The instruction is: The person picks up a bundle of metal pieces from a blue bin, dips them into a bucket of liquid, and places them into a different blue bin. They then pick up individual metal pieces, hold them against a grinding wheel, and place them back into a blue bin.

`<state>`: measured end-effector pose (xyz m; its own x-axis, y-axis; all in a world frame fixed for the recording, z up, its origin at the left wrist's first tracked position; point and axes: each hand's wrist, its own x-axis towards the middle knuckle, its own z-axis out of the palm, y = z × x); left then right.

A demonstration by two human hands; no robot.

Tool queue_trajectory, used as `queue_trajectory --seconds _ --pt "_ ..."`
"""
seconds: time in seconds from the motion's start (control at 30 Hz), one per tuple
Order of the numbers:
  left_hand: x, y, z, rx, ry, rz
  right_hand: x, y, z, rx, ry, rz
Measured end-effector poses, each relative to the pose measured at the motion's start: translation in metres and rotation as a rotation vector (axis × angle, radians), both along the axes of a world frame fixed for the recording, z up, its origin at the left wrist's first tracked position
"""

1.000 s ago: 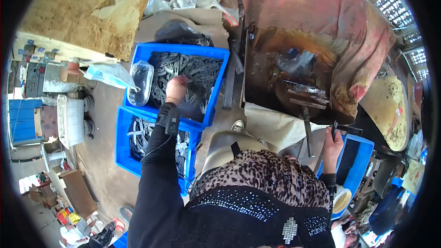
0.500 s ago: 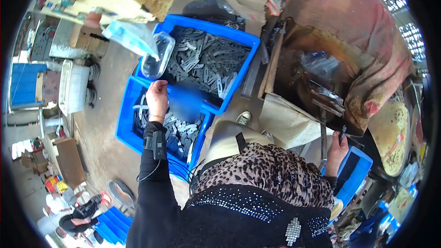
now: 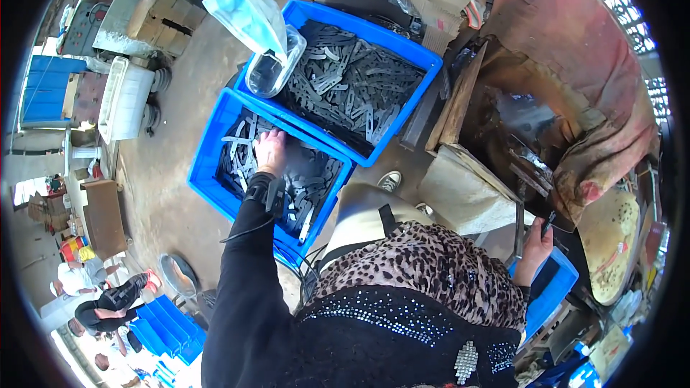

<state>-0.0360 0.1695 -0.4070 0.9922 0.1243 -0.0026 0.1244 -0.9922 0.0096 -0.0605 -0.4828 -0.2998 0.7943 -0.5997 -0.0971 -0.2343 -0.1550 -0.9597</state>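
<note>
My left hand reaches down into the nearer blue crate, over a heap of flat grey metal pieces. Its fingers look a little spread, touching or just above the pieces, and nothing shows in them. Far off to the right, my right hand is closed on a small dark metal piece that sticks up past the fingers. Below that hand stands another blue bin. A farther blue crate, touching the nearer one, holds many similar dark strips.
A clear plastic tub and a light-blue face mask hang over the farther crate's left corner. At right, a wooden-edged box lies partly under a stained reddish cloth. Several people are at lower left, near stacked blue bins.
My left hand has gone from above the crates' shared edge down into the nearer crate, its fingers loosening. The view has shifted a little; my right hand still holds its piece.
</note>
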Motion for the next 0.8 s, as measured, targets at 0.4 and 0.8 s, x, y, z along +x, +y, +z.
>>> queue_trajectory --seconds 0.4,0.8 --pt "-0.001 -0.006 0.094 -0.806 -0.325 0.229 -0.009 0.032 0.075 0.074 0.124 -0.062" --pt "0.123 -0.364 0.255 -1.876 0.283 -0.416 0.014 0.027 0.116 1.006 -0.242 0.267"
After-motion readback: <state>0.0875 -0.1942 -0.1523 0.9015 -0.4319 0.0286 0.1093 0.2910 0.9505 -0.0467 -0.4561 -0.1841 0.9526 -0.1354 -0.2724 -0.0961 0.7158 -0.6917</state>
